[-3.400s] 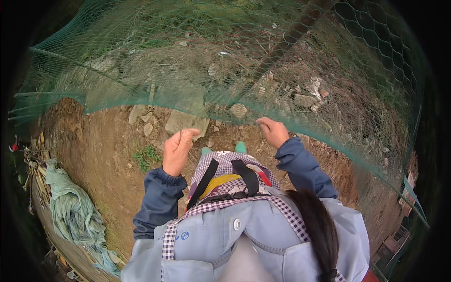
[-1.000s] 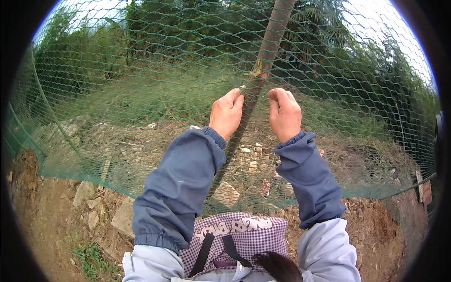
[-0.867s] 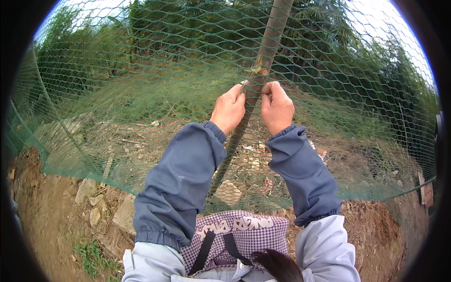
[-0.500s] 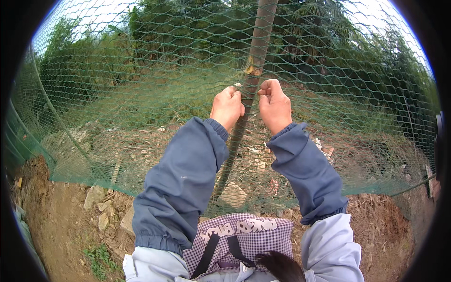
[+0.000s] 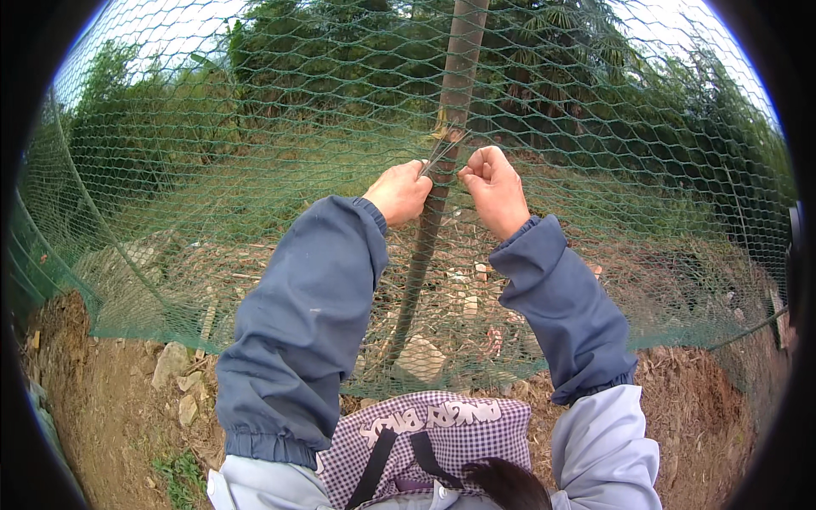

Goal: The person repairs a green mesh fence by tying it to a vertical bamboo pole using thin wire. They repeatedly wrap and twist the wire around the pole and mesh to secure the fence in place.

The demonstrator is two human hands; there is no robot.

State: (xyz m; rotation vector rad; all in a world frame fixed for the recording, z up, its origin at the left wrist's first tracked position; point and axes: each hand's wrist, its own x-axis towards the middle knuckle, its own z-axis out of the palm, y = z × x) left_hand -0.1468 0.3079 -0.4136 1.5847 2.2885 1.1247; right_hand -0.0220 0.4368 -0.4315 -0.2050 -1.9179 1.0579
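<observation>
Green mesh netting (image 5: 280,110) hangs across the view, with an upright brownish pole (image 5: 461,59) at its middle and a pale split spot at the joint (image 5: 446,134) on the pole. My left hand (image 5: 399,191) is closed on thin strands of netting just left of the pole, pulling them into a narrow bunch that slants up toward the joint. My right hand (image 5: 494,189) sits right of the pole, fingers pinched at the mesh; whatever thin thing is between them is too small to name. Blue sleeve covers are on both forearms.
Stones (image 5: 172,361) and a green plant (image 5: 181,476) lie on the dirt below the netting's lower edge. A checked bag or apron (image 5: 476,440) with black straps hangs at my front. Behind the mesh are grass, rubble and trees (image 5: 552,59). A curved rod (image 5: 739,337) runs at the right.
Both hands have risen from low near my body to beside the pole. In the last half second my left hand shifted slightly left, drawing the strands taut.
</observation>
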